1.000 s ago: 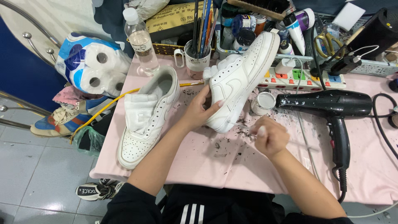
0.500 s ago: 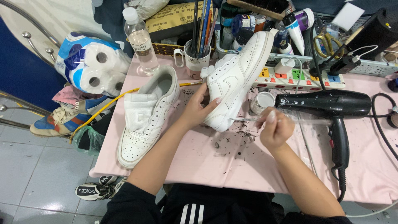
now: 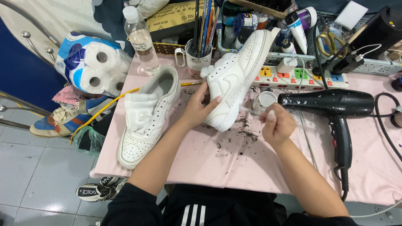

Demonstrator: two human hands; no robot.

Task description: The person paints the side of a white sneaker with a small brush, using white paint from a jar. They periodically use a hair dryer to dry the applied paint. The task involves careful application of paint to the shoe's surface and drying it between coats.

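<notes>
My left-hand fingers (image 3: 206,97) wrap the white sneaker (image 3: 234,79), tilted up mid-table; my right hand (image 3: 276,124) pinches a thin brush (image 3: 248,109) beside its toe. A blue-and-white tissue-roll pack (image 3: 90,62) sits off the left edge. Bare pink cloth (image 3: 234,167) lies before me. The sneaker's leather looks clean, perforated.

A single head-worn camera looks steeply down from close above at the pink table (image 3: 259,167), facing forward over both forearms, with the floor visible along the left edge.
</notes>
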